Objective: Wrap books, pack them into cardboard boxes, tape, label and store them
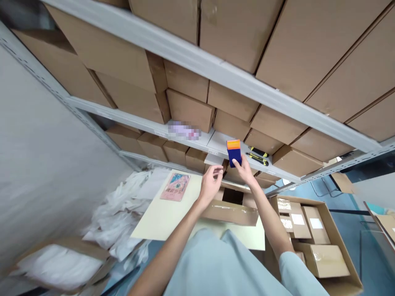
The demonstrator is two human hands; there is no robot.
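Observation:
My right hand [243, 169] is closed around a small dark blue box with an orange top [234, 153], its thumb across the front. The box is held upright, just before the edge of a shelf. My left hand [212, 181] is to the left of it, with loosely curled fingers, a gap between thumb and fingertips, and nothing visible in it. Below my hands, an open cardboard box [230, 211] rests on a pale yellow table [154, 224]. A pink and blue illustrated booklet or card [175, 186] lies flat on the table's left part.
Cardboard boxes [189, 109] fill the metal shelves [212, 65] ahead. Yellow and black cutters [258, 158] lie on the middle shelf, near a blurred-out item [184, 130]. White plastic bags [123, 209] are piled at left. A large carton [342, 250] at right holds smaller boxes.

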